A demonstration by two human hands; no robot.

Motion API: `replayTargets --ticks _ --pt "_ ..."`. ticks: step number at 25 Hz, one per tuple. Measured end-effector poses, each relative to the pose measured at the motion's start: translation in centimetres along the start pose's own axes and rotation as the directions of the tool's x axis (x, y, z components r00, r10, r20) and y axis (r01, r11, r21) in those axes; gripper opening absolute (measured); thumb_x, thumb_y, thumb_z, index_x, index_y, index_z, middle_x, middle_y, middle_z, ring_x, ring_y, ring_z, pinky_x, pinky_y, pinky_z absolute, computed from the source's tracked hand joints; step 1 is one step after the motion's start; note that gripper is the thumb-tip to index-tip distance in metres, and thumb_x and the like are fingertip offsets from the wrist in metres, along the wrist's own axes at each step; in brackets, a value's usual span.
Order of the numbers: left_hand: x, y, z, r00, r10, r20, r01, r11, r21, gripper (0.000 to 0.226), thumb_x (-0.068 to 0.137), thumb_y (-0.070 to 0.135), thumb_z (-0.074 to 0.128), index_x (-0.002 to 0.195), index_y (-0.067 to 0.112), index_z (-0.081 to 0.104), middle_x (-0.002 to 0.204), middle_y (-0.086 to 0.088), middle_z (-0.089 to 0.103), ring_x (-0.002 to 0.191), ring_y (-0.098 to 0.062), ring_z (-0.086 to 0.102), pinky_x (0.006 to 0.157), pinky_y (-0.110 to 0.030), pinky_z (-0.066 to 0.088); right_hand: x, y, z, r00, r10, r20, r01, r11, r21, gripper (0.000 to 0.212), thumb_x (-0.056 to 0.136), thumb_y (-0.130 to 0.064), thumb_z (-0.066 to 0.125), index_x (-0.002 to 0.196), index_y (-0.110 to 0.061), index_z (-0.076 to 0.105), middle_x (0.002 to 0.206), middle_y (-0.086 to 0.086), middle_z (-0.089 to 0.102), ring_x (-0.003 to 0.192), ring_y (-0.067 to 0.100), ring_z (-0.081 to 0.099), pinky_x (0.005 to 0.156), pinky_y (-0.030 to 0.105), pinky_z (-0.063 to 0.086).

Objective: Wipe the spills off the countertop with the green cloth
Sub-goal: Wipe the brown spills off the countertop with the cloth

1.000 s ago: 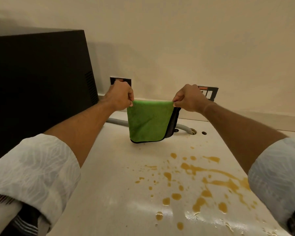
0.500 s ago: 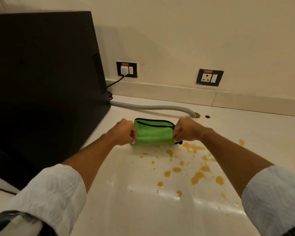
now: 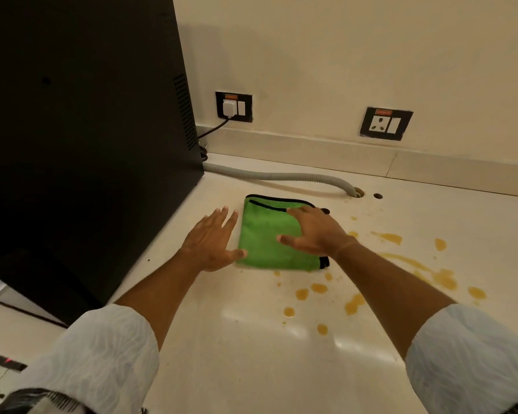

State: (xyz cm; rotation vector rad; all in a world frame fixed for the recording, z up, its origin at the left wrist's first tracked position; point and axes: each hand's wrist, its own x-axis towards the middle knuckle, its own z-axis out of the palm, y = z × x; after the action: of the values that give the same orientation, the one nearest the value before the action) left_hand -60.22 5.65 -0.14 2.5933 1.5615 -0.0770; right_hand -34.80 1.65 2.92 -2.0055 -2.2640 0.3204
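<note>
The green cloth (image 3: 263, 234), folded and edged in black, lies flat on the pale countertop (image 3: 251, 354). My right hand (image 3: 314, 233) rests palm down on the cloth's right half with fingers spread. My left hand (image 3: 214, 240) lies flat on the counter just left of the cloth, fingers apart, its thumb touching the cloth's lower left edge. Orange-brown spills (image 3: 356, 303) spread as drops and streaks on the counter to the right of and in front of the cloth.
A tall black appliance (image 3: 81, 130) stands close on the left. A grey corrugated hose (image 3: 281, 176) runs behind the cloth into a hole in the counter (image 3: 358, 192). Two wall sockets (image 3: 234, 106) (image 3: 385, 124) sit above the backsplash.
The cloth came down from the air onto the counter and now lies flat. Both hands let go of its corners and opened; the right one lies on it, the left beside it.
</note>
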Motion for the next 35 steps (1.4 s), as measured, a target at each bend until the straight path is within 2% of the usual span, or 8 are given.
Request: replayTargets --ticks 7,11,15,22,25,30,32,35 --pt "4.3 -5.0 4.4 0.998 -0.061 -0.027 0.056 0.988 -0.141 0.073 0.097 0.045 0.034 0.154 0.018 -0.003 0.165 -0.010 -0.005 0.151 -0.022 -0.006 0.122 -0.038 -0.003 7.7 -3.1 7.0 0.997 0.076 0.009 -0.076 0.996 -0.046 0.091 0.086 -0.078 0.027 0.157 -0.025 0.002 0.166 0.015 0.005 0.151 0.038 0.004 0.121 0.058 0.007" --pt "4.5 -6.8 6.4 0.994 -0.053 -0.092 0.038 0.987 -0.158 0.073 0.090 0.049 0.021 0.154 0.020 0.002 0.165 -0.004 -0.002 0.151 -0.016 -0.004 0.122 -0.034 -0.005 11.2 -4.3 10.0 0.992 0.122 -0.020 -0.123 0.986 -0.111 0.085 0.085 -0.079 0.008 0.156 -0.034 -0.003 0.166 0.012 0.001 0.151 0.041 -0.002 0.118 0.065 -0.003" --pt "4.6 -6.7 6.8 0.990 -0.050 -0.132 0.023 0.980 -0.196 0.072 0.088 0.045 0.020 0.155 0.021 0.007 0.165 -0.003 0.003 0.151 -0.014 -0.002 0.122 -0.032 -0.004 12.3 -5.5 10.0 0.986 0.167 -0.018 -0.168 0.978 -0.121 0.078 0.088 -0.074 0.006 0.156 -0.035 -0.002 0.166 0.011 0.001 0.151 0.041 -0.004 0.117 0.067 -0.004" --pt "4.6 -5.1 5.8 0.999 -0.023 -0.022 0.020 0.989 -0.146 0.068 0.097 0.044 0.025 0.154 0.016 -0.001 0.164 -0.009 -0.007 0.151 -0.020 -0.010 0.121 -0.038 -0.009 -0.5 -7.6 11.6 0.998 -0.038 -0.055 0.035 0.998 -0.053 0.071 0.093 -0.074 0.009 0.154 -0.042 -0.002 0.166 0.008 0.005 0.152 0.033 -0.006 0.118 0.063 -0.003" --pt "5.3 -3.9 6.0 0.999 0.008 -0.051 -0.014 0.993 -0.121 0.069 0.097 0.044 0.025 0.154 0.014 -0.002 0.164 -0.010 -0.007 0.151 -0.021 -0.009 0.121 -0.040 -0.008 -3.2 -4.7 11.6 0.992 0.091 -0.090 -0.096 0.994 -0.054 0.069 0.093 -0.074 0.011 0.153 -0.044 -0.005 0.166 0.004 0.003 0.152 0.028 -0.007 0.120 0.058 -0.005" --pt "5.4 -4.0 6.5 0.999 -0.012 -0.045 0.007 0.995 -0.104 0.076 0.087 0.048 0.014 0.153 0.015 -0.002 0.164 -0.009 -0.007 0.151 -0.021 -0.008 0.122 -0.040 -0.007 5.2 -1.9 9.5 0.948 0.312 -0.064 -0.314 0.949 -0.032 0.072 0.092 -0.069 0.010 0.156 -0.036 0.000 0.167 0.011 -0.001 0.152 0.034 -0.006 0.119 0.062 -0.006" --pt "5.4 -3.7 6.5 0.998 -0.002 -0.057 -0.003 0.996 -0.084 0.072 0.092 0.046 0.018 0.153 0.015 -0.002 0.164 -0.010 -0.006 0.151 -0.022 -0.008 0.123 -0.041 -0.006 6.9 -2.2 8.9 0.960 0.275 -0.044 -0.278 0.959 -0.060 0.071 0.094 -0.066 0.012 0.156 -0.033 0.001 0.166 0.013 0.000 0.152 0.035 -0.005 0.119 0.061 -0.005" --pt "5.4 -3.2 5.8 1.000 -0.020 -0.013 0.019 0.995 -0.095 0.070 0.098 0.041 0.028 0.153 0.014 -0.004 0.164 -0.011 -0.009 0.151 -0.022 -0.010 0.123 -0.041 -0.007 2.5 -3.8 9.9 0.995 0.080 -0.056 -0.085 0.992 -0.089 0.070 0.095 -0.066 0.012 0.156 -0.034 0.002 0.166 0.012 0.002 0.152 0.032 -0.005 0.120 0.059 -0.001"
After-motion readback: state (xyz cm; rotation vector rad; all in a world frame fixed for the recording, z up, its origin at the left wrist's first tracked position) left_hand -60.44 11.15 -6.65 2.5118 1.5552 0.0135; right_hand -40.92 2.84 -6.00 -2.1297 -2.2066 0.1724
